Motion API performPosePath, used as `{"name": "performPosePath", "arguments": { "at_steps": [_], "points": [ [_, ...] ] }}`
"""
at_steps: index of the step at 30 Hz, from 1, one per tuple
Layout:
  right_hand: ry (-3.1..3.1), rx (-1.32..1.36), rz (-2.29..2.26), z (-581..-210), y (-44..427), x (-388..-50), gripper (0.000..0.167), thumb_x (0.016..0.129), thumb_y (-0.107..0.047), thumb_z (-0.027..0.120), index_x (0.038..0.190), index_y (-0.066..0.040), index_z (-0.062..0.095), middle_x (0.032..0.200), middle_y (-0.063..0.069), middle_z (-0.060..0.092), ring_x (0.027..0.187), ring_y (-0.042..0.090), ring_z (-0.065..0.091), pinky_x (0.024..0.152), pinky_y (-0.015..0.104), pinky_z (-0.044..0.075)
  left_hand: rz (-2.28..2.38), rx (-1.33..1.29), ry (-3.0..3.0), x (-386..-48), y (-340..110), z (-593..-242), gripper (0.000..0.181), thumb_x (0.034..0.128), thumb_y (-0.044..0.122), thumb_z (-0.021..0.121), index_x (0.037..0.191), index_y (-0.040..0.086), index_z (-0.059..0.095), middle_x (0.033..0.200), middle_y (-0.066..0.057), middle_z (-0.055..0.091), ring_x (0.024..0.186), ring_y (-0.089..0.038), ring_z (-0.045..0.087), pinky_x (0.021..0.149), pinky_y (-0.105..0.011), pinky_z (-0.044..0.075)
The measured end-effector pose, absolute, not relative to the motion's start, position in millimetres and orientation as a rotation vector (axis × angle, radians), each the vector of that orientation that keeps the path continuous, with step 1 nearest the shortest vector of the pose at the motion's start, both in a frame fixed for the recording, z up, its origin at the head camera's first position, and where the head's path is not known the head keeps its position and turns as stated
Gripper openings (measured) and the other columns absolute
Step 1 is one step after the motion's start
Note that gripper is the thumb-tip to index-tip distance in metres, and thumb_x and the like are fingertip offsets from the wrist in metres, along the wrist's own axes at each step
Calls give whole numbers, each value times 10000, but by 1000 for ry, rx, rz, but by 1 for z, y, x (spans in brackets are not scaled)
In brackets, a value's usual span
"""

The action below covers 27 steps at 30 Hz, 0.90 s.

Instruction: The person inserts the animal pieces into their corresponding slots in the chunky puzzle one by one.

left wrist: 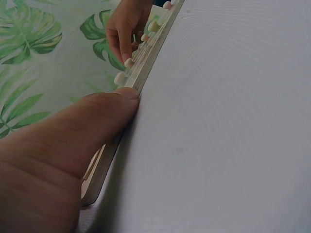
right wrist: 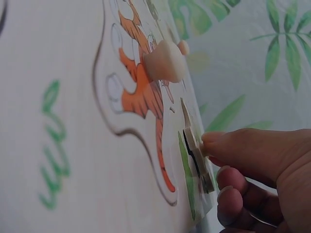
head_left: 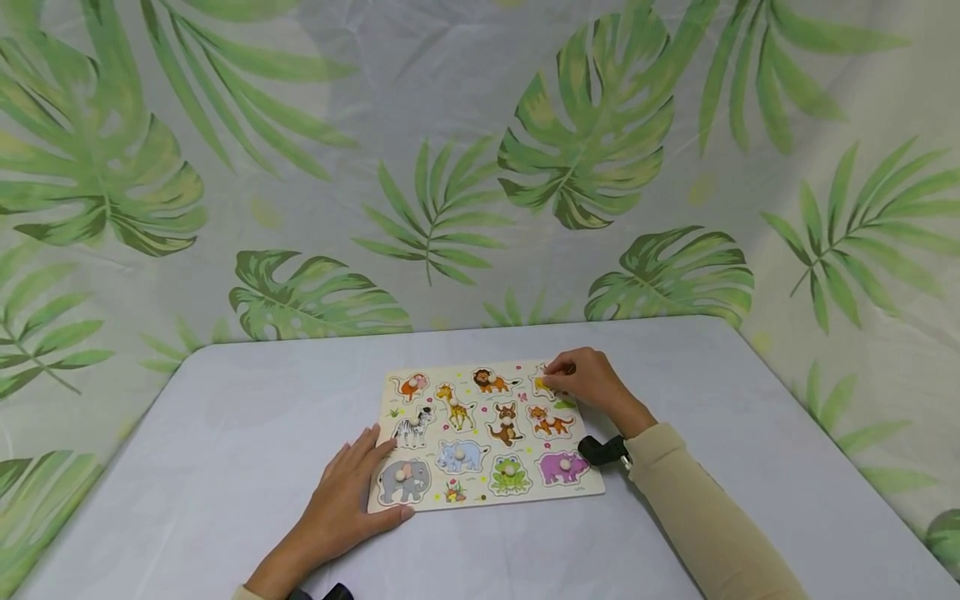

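Observation:
A wooden knob puzzle board [head_left: 480, 432] with animal pieces lies on the table. My left hand [head_left: 348, 496] rests at its near left corner, fingers along the left side and thumb on the front edge. In the left wrist view the straight thumb [left wrist: 104, 109] presses that edge. At the far right corner my right hand [head_left: 596, 383] pinches the knob of a yellow animal puzzle piece [head_left: 542, 385]. The right wrist view shows this puzzle piece [right wrist: 197, 158] edge-on, standing proud of the board; its picture is hidden there. Beside it is the tiger piece [right wrist: 146, 92] with its round knob.
Among the other pieces are an elephant [head_left: 403, 483], a frog [head_left: 510, 477], a purple hippo [head_left: 564, 468] and a lion [head_left: 491, 381]. A white cloth covers the table [head_left: 262, 417]. Behind it hangs a leaf-patterned curtain [head_left: 450, 208].

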State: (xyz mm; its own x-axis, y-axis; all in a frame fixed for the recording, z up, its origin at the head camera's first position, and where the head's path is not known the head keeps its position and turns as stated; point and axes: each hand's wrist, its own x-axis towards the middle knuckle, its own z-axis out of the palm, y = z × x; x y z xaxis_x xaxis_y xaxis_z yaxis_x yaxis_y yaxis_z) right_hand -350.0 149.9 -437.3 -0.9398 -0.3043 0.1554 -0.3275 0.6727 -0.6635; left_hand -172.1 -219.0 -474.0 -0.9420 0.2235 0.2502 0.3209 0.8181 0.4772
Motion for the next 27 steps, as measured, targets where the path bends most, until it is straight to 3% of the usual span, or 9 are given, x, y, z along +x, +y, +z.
{"name": "performPosePath", "arguments": {
  "at_steps": [27],
  "points": [
    [-2824,584,1094,-434,150,-344,118,848,-211,750,911,-112,757,734,-18,632,649,154,545,576,313,450,-792,-459,-2790,-172,-219,-472,925,707,628,741,1425,113,464,1543,-147,309,1428,-309,257,1144,-489,156]
  ]
}}
